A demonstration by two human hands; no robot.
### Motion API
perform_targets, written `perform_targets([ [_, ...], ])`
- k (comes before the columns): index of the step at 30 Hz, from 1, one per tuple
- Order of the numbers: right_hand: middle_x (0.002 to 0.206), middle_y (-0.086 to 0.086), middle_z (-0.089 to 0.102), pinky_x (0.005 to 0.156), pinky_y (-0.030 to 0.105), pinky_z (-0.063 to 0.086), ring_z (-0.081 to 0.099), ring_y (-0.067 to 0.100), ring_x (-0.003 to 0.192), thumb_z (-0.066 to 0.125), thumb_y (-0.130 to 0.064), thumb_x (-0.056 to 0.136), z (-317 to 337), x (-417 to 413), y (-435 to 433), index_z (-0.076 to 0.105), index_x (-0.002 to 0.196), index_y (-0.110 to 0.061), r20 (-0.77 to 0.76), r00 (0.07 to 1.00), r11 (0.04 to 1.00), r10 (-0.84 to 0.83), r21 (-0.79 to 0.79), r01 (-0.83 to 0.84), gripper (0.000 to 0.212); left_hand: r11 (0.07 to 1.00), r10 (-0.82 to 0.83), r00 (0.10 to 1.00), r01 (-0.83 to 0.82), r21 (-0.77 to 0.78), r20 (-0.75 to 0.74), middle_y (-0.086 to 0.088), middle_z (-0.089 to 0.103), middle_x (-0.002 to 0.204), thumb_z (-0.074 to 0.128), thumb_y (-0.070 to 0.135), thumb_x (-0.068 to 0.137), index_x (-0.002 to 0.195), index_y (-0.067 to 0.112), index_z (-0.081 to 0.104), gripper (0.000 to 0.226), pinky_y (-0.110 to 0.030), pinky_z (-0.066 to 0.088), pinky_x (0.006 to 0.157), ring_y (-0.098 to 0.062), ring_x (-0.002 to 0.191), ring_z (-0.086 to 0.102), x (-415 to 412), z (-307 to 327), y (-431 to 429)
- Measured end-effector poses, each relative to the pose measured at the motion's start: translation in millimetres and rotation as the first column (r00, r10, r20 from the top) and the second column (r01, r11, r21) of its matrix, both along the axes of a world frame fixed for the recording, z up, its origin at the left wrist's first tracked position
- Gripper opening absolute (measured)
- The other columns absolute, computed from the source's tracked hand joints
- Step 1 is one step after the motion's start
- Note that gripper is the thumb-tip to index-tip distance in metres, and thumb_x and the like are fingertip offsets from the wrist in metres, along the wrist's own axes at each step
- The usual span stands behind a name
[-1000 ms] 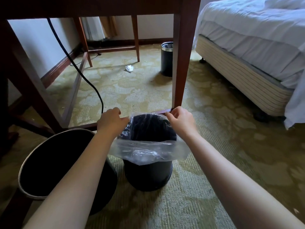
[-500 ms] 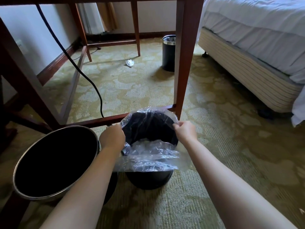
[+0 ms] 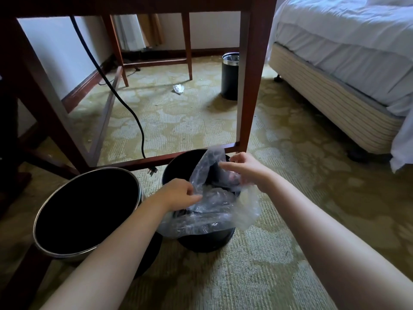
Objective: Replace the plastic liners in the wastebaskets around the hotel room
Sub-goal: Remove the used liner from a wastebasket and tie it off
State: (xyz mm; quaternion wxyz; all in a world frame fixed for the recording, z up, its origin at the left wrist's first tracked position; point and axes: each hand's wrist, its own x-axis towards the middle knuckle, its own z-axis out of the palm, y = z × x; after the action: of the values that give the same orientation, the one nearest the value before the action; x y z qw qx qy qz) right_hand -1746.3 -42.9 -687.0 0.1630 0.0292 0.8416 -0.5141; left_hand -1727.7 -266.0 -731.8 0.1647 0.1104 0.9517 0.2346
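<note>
Clear plastic first: in my head view the liner (image 3: 212, 220) sits half inside the small black wastebasket (image 3: 205, 242), and its near edge hangs over the rim. My left hand (image 3: 178, 193) pinches the liner's near-left side. My right hand (image 3: 245, 168), a little blurred, curls its fingers on the raised far part. A larger wastebasket (image 3: 87, 211) stands left of my left hand.

Both bare forearms reach forward from the lower corners and converge. The left hand (image 3: 178, 193) lies palm down, lower and nearer, its fingertips pinching the liner (image 3: 223, 217). The right hand (image 3: 248, 171) sits higher and farther out, fingers curled leftward on a raised fold of the liner, the fingertips blurred. The hands are near each other but apart.
</note>
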Motion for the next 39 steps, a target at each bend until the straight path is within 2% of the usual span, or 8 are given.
perform_targets([
  [6, 0.066, 0.001, 0.052, 0.056, 0.026, 0.039, 0.048, 0.018, 0.062, 0.063, -0.025, 0.088, 4.0, -2.7, -10.4, 0.055, 0.066, -0.015, -0.103, 0.98, 0.873, 0.17, 0.476, -0.102, 0.026, 0.989, 0.146, 0.936, -0.14, 0.043, -0.32, 0.001, 0.053, 0.099, 0.064, 0.036, 0.085, 0.098, 0.015, 0.055, 0.027, -0.032, 0.046, 0.078, -0.018, 0.091, 0.053, -11.5, 29.6, 9.5],
  [12, 0.07, -0.011, 0.051, 0.056, 0.03, 0.043, 0.046, 0.012, 0.062, 0.073, -0.014, 0.082, 27.7, 7.7, -2.6, 0.067, 0.08, -0.013, -0.793, 0.599, 0.953, 0.115, 0.257, 0.158, 0.006, 0.979, 0.149, 0.96, -0.109, 0.175, -0.235, -0.005, 0.027, 0.152, 0.07, 0.033, 0.083, 0.148, 0.014, 0.026, 0.081, -0.035, 0.028, 0.11, -0.023, 0.139, 0.029, -25.0, 52.4, 32.6],
  [15, 0.088, -0.005, 0.058, 0.061, 0.028, 0.046, 0.053, 0.014, 0.073, 0.076, -0.011, 0.079, 34.1, 13.5, 8.2, 0.067, 0.078, -0.012, -0.833, 0.511, 0.946, 0.211, 0.306, 0.109, 0.009, 0.961, 0.167, 0.976, -0.13, 0.243, -0.139, -0.007, 0.048, 0.134, 0.069, 0.03, 0.085, 0.137, 0.014, 0.043, 0.061, -0.03, 0.04, 0.094, -0.021, 0.119, 0.048, -27.8, 58.9, 43.0],
  [17, 0.098, -0.001, 0.062, 0.065, 0.03, 0.048, 0.057, 0.018, 0.08, 0.075, -0.011, 0.08, 30.8, 16.4, 16.9, 0.065, 0.08, -0.012, -0.811, 0.536, 0.93, 0.233, 0.346, 0.12, 0.01, 0.962, 0.144, 0.982, -0.11, 0.249, -0.12, -0.001, 0.057, 0.088, 0.066, 0.027, 0.086, 0.093, 0.014, 0.06, 0.016, -0.025, 0.038, 0.066, -0.014, 0.079, 0.052, -25.4, 62.1, 46.3],
  [19, 0.101, 0.001, 0.063, 0.067, 0.029, 0.045, 0.059, 0.022, 0.086, 0.072, -0.012, 0.082, 22.2, 17.7, 26.0, 0.061, 0.082, -0.012, -0.767, 0.597, 0.896, 0.235, 0.409, 0.173, 0.011, 0.969, 0.113, 0.987, -0.084, 0.233, -0.112, 0.004, 0.05, 0.067, 0.063, 0.017, 0.086, 0.065, 0.016, 0.05, 0.024, -0.025, 0.033, 0.058, -0.011, 0.064, 0.046, -24.4, 65.4, 45.3],
  [26, 0.075, -0.005, 0.058, 0.058, 0.023, 0.043, 0.053, 0.01, 0.066, 0.078, -0.027, 0.079, 17.7, 14.6, 15.7, 0.053, 0.113, -0.026, -0.402, 0.901, 0.946, 0.165, 0.321, -0.029, 0.042, 0.971, 0.172, 0.907, -0.092, 0.219, -0.384, 0.007, 0.049, 0.068, 0.064, 0.014, 0.081, 0.07, 0.019, 0.049, 0.019, -0.016, 0.03, 0.053, -0.004, 0.06, 0.042, -20.5, 109.3, 26.8],
  [30, 0.063, -0.008, 0.05, 0.052, 0.023, 0.034, 0.044, 0.009, 0.059, 0.074, -0.021, 0.082, 17.6, 10.6, -4.6, 0.062, 0.079, -0.014, -0.474, 0.869, 0.938, 0.143, 0.346, 0.034, 0.014, 0.951, 0.23, 0.808, -0.067, 0.303, -0.543, 0.005, 0.049, 0.07, 0.061, 0.005, 0.079, 0.064, 0.022, 0.041, 0.031, -0.017, 0.038, 0.06, -0.009, 0.065, 0.045, -12.0, 114.7, 18.3],
  [39, 0.064, -0.008, 0.049, 0.055, 0.023, 0.034, 0.042, 0.007, 0.056, 0.082, -0.033, 0.072, 28.5, 24.1, -15.9, 0.053, 0.067, -0.02, -0.395, 0.876, 0.952, 0.276, 0.239, -0.192, 0.032, 0.988, 0.145, 0.948, -0.151, -0.001, -0.283, -0.006, 0.063, 0.088, 0.059, 0.023, 0.091, 0.097, 0.01, 0.059, 0.015, -0.035, 0.048, 0.073, -0.023, 0.085, 0.059, -9.1, 69.7, -4.2],
])
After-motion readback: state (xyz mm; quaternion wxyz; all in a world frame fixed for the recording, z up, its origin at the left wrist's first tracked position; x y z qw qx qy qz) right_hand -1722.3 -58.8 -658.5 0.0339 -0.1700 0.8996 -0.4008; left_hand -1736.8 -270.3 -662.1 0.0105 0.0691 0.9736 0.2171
